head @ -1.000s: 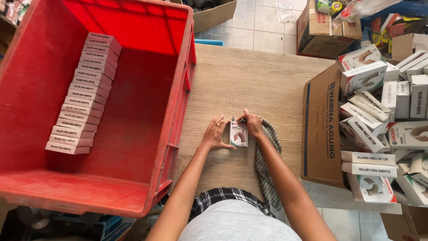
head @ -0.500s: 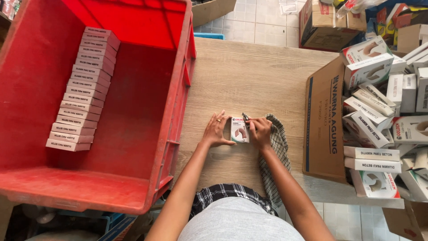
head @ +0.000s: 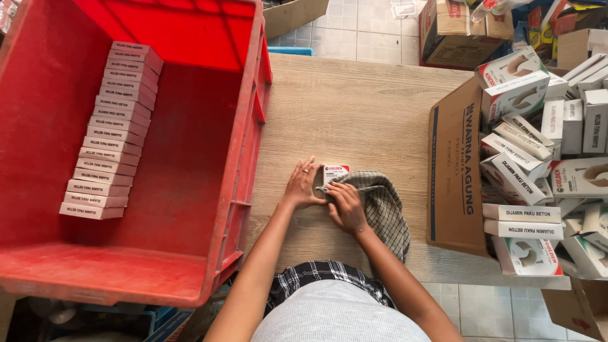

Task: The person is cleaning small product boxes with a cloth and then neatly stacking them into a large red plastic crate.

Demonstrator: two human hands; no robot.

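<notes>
1. The left hand (head: 304,185) lies with its fingers (head: 303,170) spread flat against the left edge of a small white carton (head: 336,172), steadying it; the fingers are open, not wrapped round it.
2. The right hand (head: 346,206) has its fingers curled shut on a bunched fold of checked cloth (head: 382,206), pressed against the near face of the carton.
3. The small white carton sits on the wooden counter (head: 354,107), between the two hands, near the counter's front edge and roughly midway across it. The cloth covers its lower part.
4. The rest of the checked cloth trails right and toward the person, lying on the counter.
5. To the left, a red plastic crate (head: 247,152) holds a single row of matching flat cartons (head: 109,132) stood on edge along its left side.
6. To the right, an open cardboard box (head: 453,171) is crammed with loose white cartons (head: 525,164) lying at mixed angles.
</notes>
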